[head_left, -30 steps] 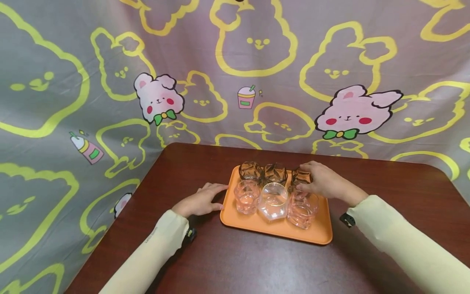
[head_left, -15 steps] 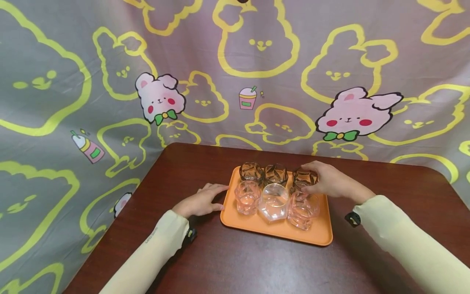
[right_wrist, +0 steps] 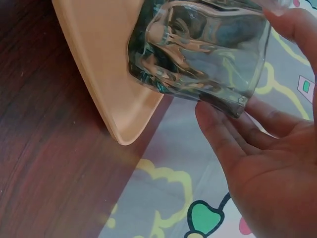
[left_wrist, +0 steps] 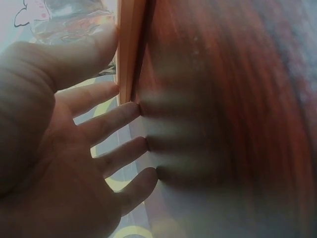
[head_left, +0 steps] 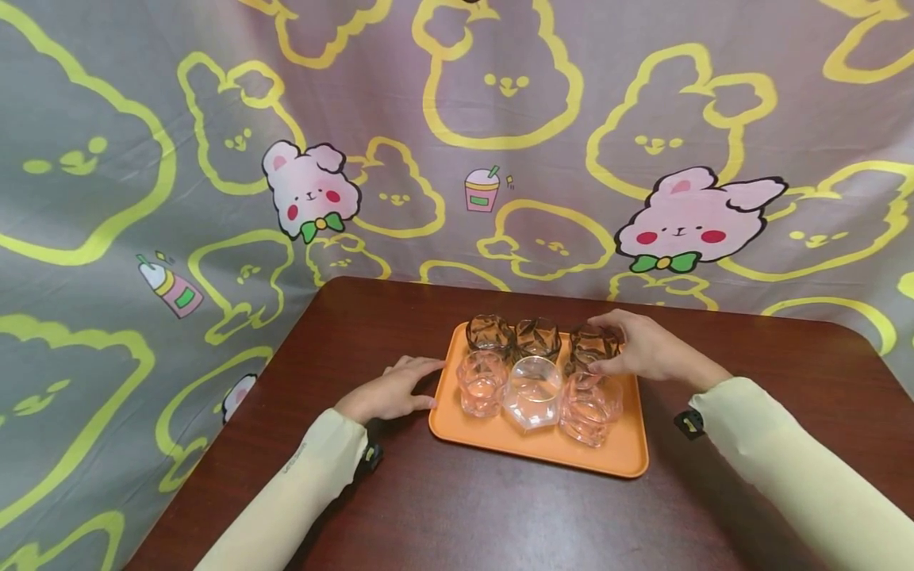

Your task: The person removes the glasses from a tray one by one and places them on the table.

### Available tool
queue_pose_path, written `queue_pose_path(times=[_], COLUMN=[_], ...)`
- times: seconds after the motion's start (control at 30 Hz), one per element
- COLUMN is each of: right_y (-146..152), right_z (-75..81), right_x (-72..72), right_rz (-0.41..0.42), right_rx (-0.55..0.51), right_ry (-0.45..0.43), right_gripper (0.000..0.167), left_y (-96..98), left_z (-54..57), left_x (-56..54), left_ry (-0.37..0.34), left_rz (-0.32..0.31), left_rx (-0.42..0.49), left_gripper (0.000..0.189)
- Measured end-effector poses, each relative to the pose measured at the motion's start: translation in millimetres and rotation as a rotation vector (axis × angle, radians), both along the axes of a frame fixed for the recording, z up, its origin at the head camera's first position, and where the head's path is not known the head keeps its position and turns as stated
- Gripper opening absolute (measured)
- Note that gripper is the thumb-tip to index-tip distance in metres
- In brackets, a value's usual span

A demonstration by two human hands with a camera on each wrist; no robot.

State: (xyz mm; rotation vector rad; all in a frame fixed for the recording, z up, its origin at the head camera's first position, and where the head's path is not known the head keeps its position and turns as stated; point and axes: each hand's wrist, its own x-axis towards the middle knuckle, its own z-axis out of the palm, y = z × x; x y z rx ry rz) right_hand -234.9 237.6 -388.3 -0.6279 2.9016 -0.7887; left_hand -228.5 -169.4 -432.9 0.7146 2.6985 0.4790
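Observation:
An orange tray bears two rows of faceted glasses. My right hand holds the smoky brown glass at the tray's back right corner. In the right wrist view, the fingers touch one side of this glass, near its rim, and the thumb is on the other side. Two more brown glasses stand along the back, one at the left and one in the middle. My left hand rests at the tray's left edge with fingers spread and straight.
The front row has a pink glass at left, a clear glass in the middle and another pink glass at right. The tray stands on a dark brown table, with a printed curtain behind.
My right hand has moved slightly to the right with the back right brown glass, widening the gap to the middle brown glass. The left hand stays at the tray's edge.

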Motion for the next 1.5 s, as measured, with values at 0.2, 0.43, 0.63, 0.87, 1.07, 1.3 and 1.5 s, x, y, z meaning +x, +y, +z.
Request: queue_pose_path(times=[0.2, 0.43, 0.63, 0.87, 1.07, 1.3, 1.5], right_y=[-0.4, 3.5, 16.4, 42.9, 65.6, 79.8, 87.9], right_z=[-5.3, -5.0, 8.0, 20.1, 17.4, 8.3, 2.6], right_x=[-0.8, 2.0, 8.4, 17.8, 26.0, 32.2, 29.4], right_rz=[-0.005, -0.068, -0.133, -0.2, -0.204, -0.234, -0.27], right_rx=[-0.001, -0.026, -0.017, -0.032, -0.004, 0.009, -0.01], right_ry=[0.072, 0.097, 0.108, 0.16, 0.182, 0.142, 0.11], right_gripper=[0.079, 0.076, 0.073, 0.077, 0.078, 0.079, 0.081], left_y=[-0.1, -0.5, -0.9, -1.1, -2.1, -2.3, -2.3], left_z=[0.3, -0.4, -0.8, -1.5, -1.8, -0.7, -0.5], left_x=[-0.1, 0.1, -0.9, -1.1, 0.2, 1.6, 2.3], left_ry=[-0.007, -0.002, 0.005, 0.006, 0.003, 0.001, 0.0], left_rz=[-0.003, -0.015, -0.016, -0.018, -0.01, -0.015, -0.015], left_rx=[0.003, 0.004, 0.006, 0.002, 0.013, 0.025, 0.03], left_gripper=[0.069, 0.068, 0.068, 0.068, 0.068, 0.067, 0.067])
